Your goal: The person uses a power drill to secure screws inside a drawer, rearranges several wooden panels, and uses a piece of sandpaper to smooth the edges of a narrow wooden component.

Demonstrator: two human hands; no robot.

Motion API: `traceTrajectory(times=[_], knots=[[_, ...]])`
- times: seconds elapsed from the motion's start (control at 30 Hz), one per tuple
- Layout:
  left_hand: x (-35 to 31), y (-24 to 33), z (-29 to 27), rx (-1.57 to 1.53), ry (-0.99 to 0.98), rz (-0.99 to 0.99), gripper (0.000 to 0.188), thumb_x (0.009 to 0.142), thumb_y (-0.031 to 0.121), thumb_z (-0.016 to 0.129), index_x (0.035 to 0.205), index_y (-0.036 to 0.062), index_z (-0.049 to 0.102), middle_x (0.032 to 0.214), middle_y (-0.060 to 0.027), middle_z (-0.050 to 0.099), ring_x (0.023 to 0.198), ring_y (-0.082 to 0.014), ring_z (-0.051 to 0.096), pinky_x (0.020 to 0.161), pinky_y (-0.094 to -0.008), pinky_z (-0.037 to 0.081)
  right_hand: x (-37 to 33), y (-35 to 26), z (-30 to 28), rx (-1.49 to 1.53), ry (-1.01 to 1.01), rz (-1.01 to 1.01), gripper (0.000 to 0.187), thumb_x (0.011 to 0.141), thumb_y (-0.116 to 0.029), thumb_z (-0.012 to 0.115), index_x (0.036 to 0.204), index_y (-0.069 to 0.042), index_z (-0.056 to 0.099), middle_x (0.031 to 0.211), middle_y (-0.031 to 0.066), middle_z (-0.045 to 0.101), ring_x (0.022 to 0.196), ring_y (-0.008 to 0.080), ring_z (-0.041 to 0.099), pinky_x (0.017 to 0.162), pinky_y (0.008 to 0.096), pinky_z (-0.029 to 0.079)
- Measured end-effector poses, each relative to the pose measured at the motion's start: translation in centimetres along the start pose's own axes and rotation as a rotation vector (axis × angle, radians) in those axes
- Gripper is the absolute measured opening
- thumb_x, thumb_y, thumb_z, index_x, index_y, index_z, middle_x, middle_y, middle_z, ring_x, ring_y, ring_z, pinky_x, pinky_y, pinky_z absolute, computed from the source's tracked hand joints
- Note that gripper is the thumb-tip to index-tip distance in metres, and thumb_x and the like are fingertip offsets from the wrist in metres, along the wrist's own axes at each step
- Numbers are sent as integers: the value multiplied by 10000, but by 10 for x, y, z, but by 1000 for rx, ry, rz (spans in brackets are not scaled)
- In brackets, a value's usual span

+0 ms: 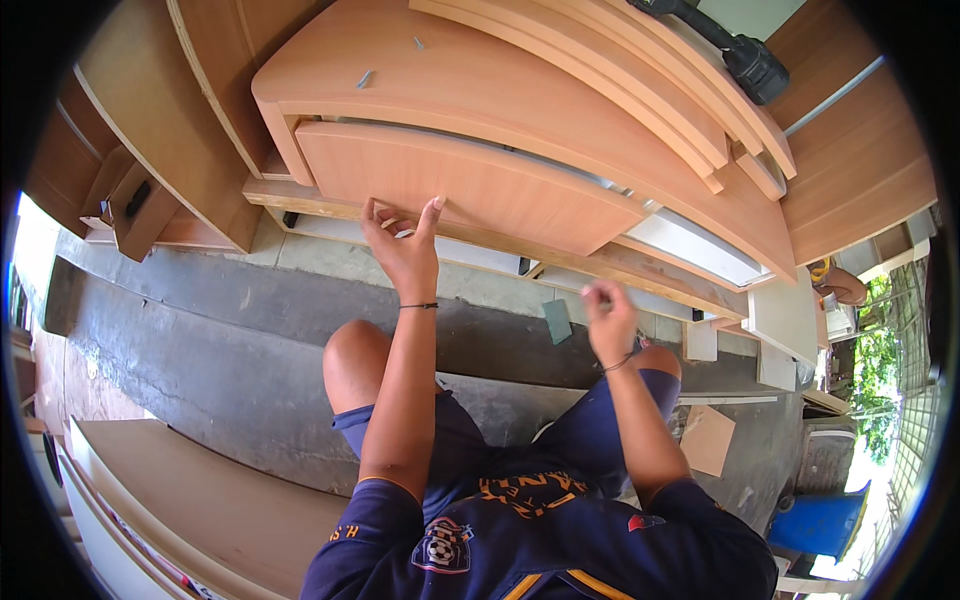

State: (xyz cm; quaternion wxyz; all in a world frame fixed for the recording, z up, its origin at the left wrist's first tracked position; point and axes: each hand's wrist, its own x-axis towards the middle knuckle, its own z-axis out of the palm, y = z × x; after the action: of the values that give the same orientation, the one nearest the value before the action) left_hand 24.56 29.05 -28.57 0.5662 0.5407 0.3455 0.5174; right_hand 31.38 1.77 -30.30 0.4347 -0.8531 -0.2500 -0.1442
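A wood-grain drawer front panel (450, 185) sits slanted in the opening of a curved wooden cabinet (520, 110). My left hand (405, 260) is at the panel's lower edge, thumb and fingers apart; its fingertips appear to touch the wood there. Over the floor, lower and to the right, my right hand (610, 325) hangs away from the panel. Its fingers are curled together and slightly blurred, so anything small between them cannot be made out. Two screws, one a larger screw (365, 78) and one a smaller screw (419, 42), lie on the cabinet's surface.
Curved wooden pieces (610, 80) are stacked on the cabinet, with a black power tool (750, 65) at the far right. A wooden beam (480, 236) runs below the panel. On the floor lies a green sheet (557, 321). Boards (210, 490) stand at the near left; a blue container (820, 522) is at right.
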Motion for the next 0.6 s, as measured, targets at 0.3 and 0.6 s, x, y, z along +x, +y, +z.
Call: traceTrajectory(times=[0.3, 0.6], knots=[[-4, -5, -2, 54, -30, 14, 862, 657, 227, 866, 1308, -22, 358, 1041, -78, 451, 822, -141, 483, 665, -268, 453, -78, 107, 43, -497, -473, 66, 514, 697, -257, 765, 1136, -54, 592, 1104, 183, 602, 1048, 351, 549, 903, 421, 439], [-36, -15, -16, 13, -46, 14, 649, 823, 259, 729, 1300, -4, 377, 1087, -95, 467, 863, -148, 505, 686, -267, 444, -66, 65, 44, -81, -428, 213, 482, 667, -127, 747, 1095, -22, 554, 1010, 130, 626, 826, 248, 613, 721, 349, 500]])
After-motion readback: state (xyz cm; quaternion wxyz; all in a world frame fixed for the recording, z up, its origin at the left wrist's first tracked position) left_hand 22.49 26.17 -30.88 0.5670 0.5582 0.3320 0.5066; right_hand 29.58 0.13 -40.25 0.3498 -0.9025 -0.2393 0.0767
